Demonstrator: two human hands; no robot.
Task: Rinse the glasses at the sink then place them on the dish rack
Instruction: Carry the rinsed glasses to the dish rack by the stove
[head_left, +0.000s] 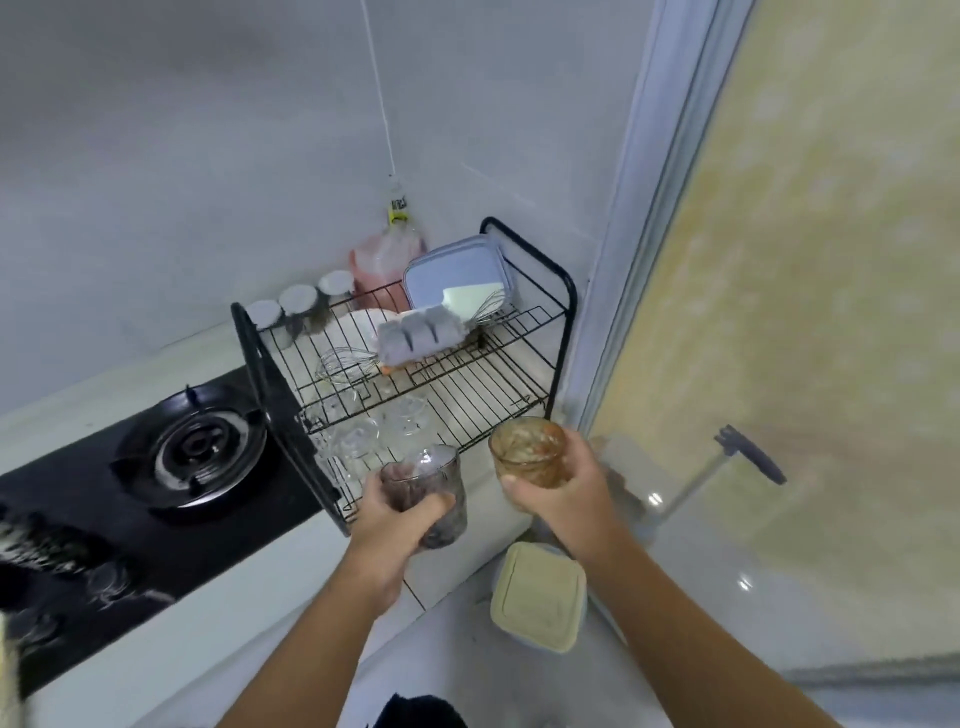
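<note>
My left hand (396, 519) grips a glass with dark purple residue (434, 478), held upright just in front of the black wire dish rack (563, 306). My right hand (558, 491) grips a second glass smeared with brown residue (527, 449), also upright, near the rack's front right corner. Several clear glasses (363, 434) stand on the rack's lower shelf. No sink or tap shows in the view.
The rack's upper shelf holds a whisk (343, 364), a grey ice tray (418, 338), a plate and a lidded container (457, 278). A black gas stove (192, 457) lies to the left. A beige-lidded box (537, 595) sits below my right wrist. A window is on the right.
</note>
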